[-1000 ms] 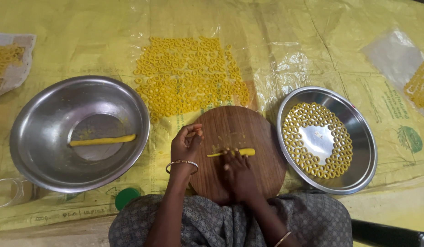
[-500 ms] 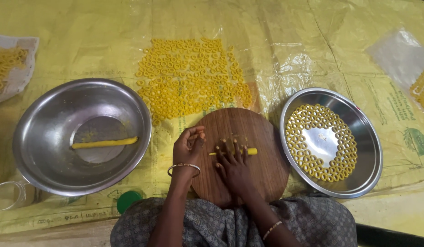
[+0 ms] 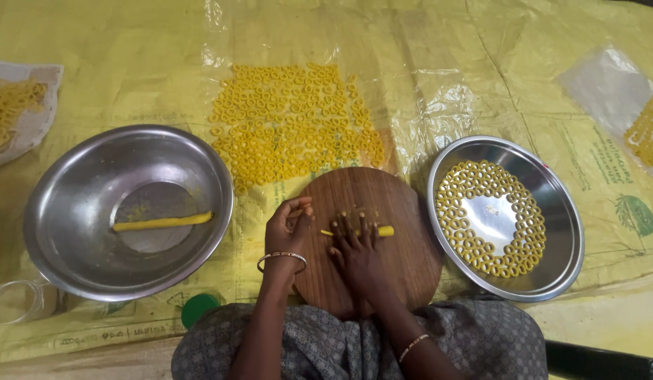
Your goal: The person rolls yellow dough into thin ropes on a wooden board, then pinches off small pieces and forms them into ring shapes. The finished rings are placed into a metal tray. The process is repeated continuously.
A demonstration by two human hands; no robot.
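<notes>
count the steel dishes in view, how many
2. A deep steel bowl sits left of the round wooden board, holding one yellow dough stick; a shallower steel plate sits right, lined with dough rings.

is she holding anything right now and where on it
Nothing is gripped. The right hand lies flat, fingers pressing the middle of a yellow dough strip on the round wooden board. The left hand is curled; contents cannot be told.

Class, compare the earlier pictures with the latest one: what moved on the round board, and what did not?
The right hand slid forward over the yellow dough strip on the wooden board, covering more of it. The left hand stays curled at the board's edge. The bowl, its dough roll and the ring-filled plate are unchanged.
</notes>
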